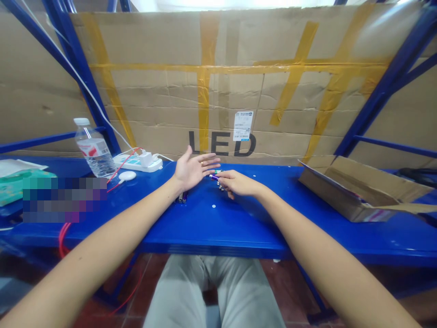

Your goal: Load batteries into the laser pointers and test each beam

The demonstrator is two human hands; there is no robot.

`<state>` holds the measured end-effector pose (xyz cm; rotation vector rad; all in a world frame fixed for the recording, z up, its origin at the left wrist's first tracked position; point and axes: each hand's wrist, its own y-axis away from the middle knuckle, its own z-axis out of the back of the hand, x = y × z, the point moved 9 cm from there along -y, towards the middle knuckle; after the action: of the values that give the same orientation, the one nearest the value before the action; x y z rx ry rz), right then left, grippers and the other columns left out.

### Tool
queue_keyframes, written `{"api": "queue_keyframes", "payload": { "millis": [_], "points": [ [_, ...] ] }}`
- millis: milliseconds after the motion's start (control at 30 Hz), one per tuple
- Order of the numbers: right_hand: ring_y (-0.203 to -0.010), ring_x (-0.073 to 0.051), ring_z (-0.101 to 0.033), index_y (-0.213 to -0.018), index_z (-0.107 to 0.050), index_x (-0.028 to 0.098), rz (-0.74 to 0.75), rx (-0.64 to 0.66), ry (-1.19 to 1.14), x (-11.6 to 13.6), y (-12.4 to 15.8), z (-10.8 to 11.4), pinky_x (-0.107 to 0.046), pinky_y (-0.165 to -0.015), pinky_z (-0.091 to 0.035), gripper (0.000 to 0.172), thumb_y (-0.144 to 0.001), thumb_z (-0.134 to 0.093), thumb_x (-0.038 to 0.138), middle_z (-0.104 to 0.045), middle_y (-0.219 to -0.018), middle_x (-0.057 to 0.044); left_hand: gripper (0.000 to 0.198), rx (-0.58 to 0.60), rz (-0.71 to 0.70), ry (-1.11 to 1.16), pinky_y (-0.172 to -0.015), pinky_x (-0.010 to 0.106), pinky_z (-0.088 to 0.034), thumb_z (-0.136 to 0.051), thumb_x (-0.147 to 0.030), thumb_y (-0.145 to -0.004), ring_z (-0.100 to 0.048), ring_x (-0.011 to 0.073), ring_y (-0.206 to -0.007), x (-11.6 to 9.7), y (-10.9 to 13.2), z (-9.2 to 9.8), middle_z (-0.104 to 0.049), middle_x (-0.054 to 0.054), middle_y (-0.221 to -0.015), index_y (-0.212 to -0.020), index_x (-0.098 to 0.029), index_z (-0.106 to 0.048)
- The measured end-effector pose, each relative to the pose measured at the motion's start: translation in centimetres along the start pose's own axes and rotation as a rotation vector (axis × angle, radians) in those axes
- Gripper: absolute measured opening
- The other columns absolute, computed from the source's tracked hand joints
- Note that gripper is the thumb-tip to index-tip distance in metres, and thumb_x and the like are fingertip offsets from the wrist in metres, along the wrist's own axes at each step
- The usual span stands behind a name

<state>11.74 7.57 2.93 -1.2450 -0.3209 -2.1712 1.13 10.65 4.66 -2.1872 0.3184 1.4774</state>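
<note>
My left hand [193, 169] is held open over the blue table, palm showing, thumb up and fingers stretched toward the right, with a ring on one finger. Facing it, my right hand [239, 183] pinches a slim purple pen-like stick [214, 177], whose pale end points at my left fingers. Just behind the stick lies a green-and-white slim piece [219, 171]. Some small shiny metal ends [220, 186] show beneath my right fingers, too small to make out fully. Several dark slim sticks with metal ends [182, 197] lie below my left wrist, partly hidden by it.
An open cardboard box [344, 200] stands on the right of the blue table [211, 232]. To the left are a water bottle [94, 150], a white power strip [138, 162], a round white puck [127, 176] and a red cable [63, 237]. A large taped carton [164, 100] closes off the back.
</note>
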Motion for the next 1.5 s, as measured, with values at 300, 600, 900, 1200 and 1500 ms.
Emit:
{"api": "queue_keyframes", "payload": {
  "millis": [300, 600, 900, 1200, 1500],
  "points": [
    [-0.037, -0.010, -0.050, -0.095, -0.059, 0.015, -0.031, -0.007, 0.061, 0.1, 0.1, 0.1, -0.024, -0.040, -0.041, 0.018, -0.096, -0.042, 0.020, -0.045, -0.057, 0.006, 0.081, 0.003, 0.023, 0.032, -0.108, 0.052, -0.041, -0.030, -0.076, -0.086, -0.053, 0.0378, -0.130, 0.2, 0.1, -0.3, -0.063, 0.022, -0.131, -0.118, -0.011, -0.068],
    [-0.038, -0.009, -0.050, -0.117, -0.065, 0.014, -0.028, -0.042, 0.075, 0.4, 0.3, 0.4, -0.022, -0.039, -0.042, 0.028, -0.096, -0.050, 0.025, -0.054, -0.061, 0.004, 0.082, 0.013, 0.038, 0.053, -0.109, 0.052, -0.040, -0.030, -0.075, -0.088, -0.053, 0.0377, -0.130, 0.5, 0.1, -0.5, -0.065, 0.023, -0.128, -0.119, -0.009, -0.067],
    [-0.038, -0.007, -0.048, -0.111, -0.071, 0.013, -0.056, -0.091, 0.087, 0.4, 0.1, 0.8, -0.020, -0.038, -0.041, 0.026, -0.094, -0.052, 0.019, -0.058, -0.060, 0.003, 0.084, -0.003, 0.065, 0.101, -0.111, 0.052, -0.038, -0.026, -0.073, -0.091, -0.055, 0.0371, -0.127, 0.6, 0.1, -0.5, -0.066, 0.024, -0.126, -0.122, -0.005, -0.064],
    [-0.038, -0.008, -0.049, -0.110, -0.072, 0.014, -0.057, -0.117, 0.150, -0.2, 0.0, 1.5, -0.021, -0.040, -0.041, 0.028, -0.092, -0.054, 0.023, -0.060, -0.062, 0.002, 0.082, 0.011, 0.059, 0.055, -0.109, 0.052, -0.039, -0.026, -0.071, -0.091, -0.054, 0.0365, -0.129, 0.6, 0.0, -0.5, -0.065, 0.023, -0.127, -0.123, -0.006, -0.064],
    [-0.040, -0.008, -0.048, -0.106, -0.075, 0.014, -0.024, -0.158, 0.189, -0.4, -0.1, 2.3, -0.022, -0.043, -0.040, 0.030, -0.087, -0.056, 0.027, -0.060, -0.061, 0.002, 0.081, 0.021, 0.053, 0.022, -0.108, 0.051, -0.041, -0.028, -0.073, -0.090, -0.055, 0.0359, -0.128, 0.5, 0.0, -0.5, -0.066, 0.022, -0.126, -0.120, -0.008, -0.066]
  ]
}}
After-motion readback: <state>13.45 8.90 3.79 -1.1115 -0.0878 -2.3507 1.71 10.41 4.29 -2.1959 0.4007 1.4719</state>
